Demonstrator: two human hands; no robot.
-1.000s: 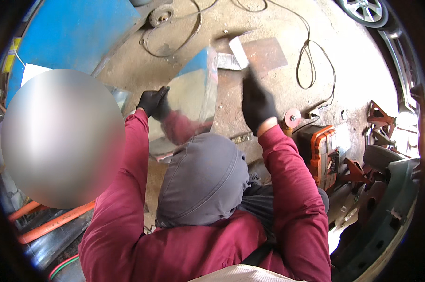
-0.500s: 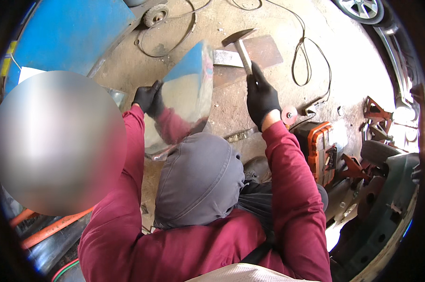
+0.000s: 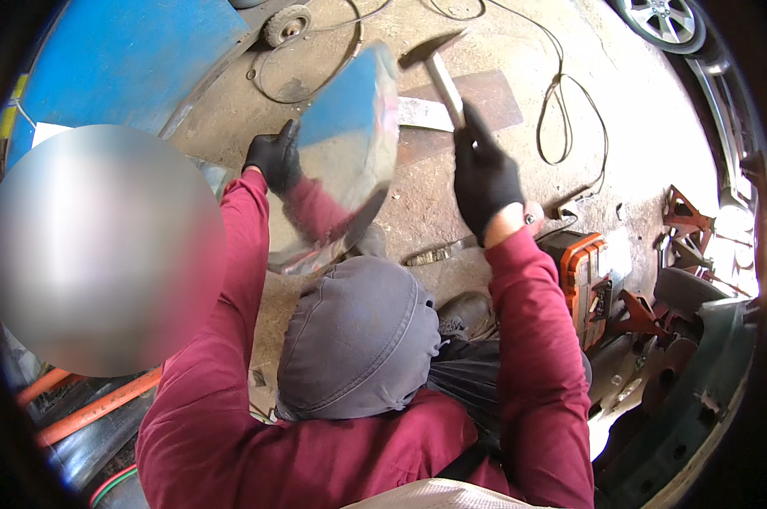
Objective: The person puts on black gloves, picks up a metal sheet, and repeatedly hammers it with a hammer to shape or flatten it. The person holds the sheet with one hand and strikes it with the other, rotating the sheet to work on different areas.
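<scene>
My left hand, in a black glove, is closed on the left edge of a shiny sheet-metal panel. The panel is held up at a tilt, and its mirror-like face reflects blue, the glove and a maroon sleeve. Wrapped round the pale handle of a hammer is my gloved right hand. The hammer's dark, pointed head is raised near the panel's upper right edge, apparently apart from it. A rounded grey cloth-covered shape with a seam hides what lies below the panel.
A flat brownish plate lies on the floor behind the hammer. Cables loop over the concrete. An orange-and-black toolbox and red stands are at right. A blue sheet fills the far left; a blurred disc covers the near left.
The panel has shifted up and a little right, its tilt changed. My right hand has moved slightly right and nearer with the hammer, whose head has risen a little in the picture.
</scene>
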